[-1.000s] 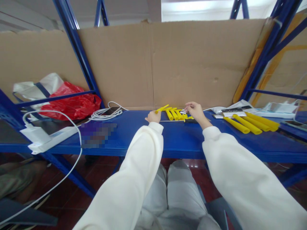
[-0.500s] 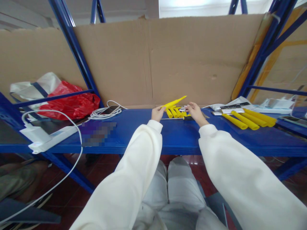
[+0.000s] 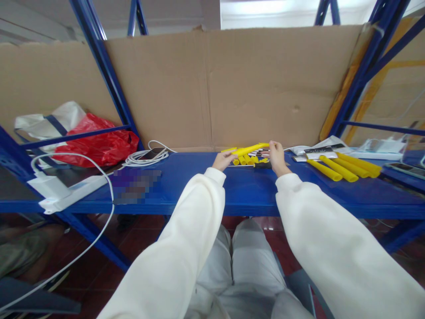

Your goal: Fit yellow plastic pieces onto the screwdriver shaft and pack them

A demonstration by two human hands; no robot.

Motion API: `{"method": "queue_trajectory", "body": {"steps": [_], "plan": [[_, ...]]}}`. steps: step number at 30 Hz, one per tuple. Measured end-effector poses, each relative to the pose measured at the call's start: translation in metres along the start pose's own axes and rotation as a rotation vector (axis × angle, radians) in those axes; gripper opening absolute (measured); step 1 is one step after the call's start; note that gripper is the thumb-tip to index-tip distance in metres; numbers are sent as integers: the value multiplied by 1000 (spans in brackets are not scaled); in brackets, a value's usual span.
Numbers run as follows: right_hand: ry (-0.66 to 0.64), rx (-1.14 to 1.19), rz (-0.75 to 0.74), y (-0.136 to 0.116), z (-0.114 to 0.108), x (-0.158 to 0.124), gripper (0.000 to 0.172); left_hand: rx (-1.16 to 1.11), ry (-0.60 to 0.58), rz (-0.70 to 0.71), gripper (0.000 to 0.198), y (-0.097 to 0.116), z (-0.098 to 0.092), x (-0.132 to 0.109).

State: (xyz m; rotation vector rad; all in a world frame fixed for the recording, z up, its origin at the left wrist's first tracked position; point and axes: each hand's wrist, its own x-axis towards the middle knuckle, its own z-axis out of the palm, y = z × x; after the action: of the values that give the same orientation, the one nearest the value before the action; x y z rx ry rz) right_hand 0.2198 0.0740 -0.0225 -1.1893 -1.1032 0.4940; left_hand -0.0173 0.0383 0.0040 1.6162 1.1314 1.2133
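Head view: yellow tapered tube (image 3: 250, 149) held up over blue workbench (image 3: 186, 186), approx. horiz., R end slightly higher. L hand (image 3: 223, 160) closed on the thicker end, thumb & fingers together w/ tube betw. them; R hand (image 3: 277, 156) pinches the narrow tip, no gap visible, tho exact fingertip contact is too small to tell. Two-ended hold prob. steadies the piece & leaves its mid-length uncovered. Below, betw. the hands, smaller yellow tubes (image 3: 242, 161) lie side by side, prob. for easy reach; black-handled tool (image 3: 262, 165), poss. a screwdriver, lies just in front, near R hand. Four yellow tubes (image 3: 338, 169) rest fanned at far R, well apart from both hands, by black-and-white packet (image 3: 320, 155), presumably as a separate group.
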Motion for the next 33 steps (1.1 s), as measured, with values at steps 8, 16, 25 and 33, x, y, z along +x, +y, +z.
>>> {"method": "queue_trajectory", "body": {"steps": [8,16,25,33], "plan": [[110,-127,-101,5,-3,-2,37,135,-186,-44,40,-7,3,2],[87,-173,-201,0,-2,-9,34,180,-286,-47,25,-14,6,2],[74,-174,-213,-3,-1,-12,31,165,-299,-34,14,-13,5,1],[41,-201,-227,-3,-2,-13,33,188,-265,-19,23,-17,4,5]]}}
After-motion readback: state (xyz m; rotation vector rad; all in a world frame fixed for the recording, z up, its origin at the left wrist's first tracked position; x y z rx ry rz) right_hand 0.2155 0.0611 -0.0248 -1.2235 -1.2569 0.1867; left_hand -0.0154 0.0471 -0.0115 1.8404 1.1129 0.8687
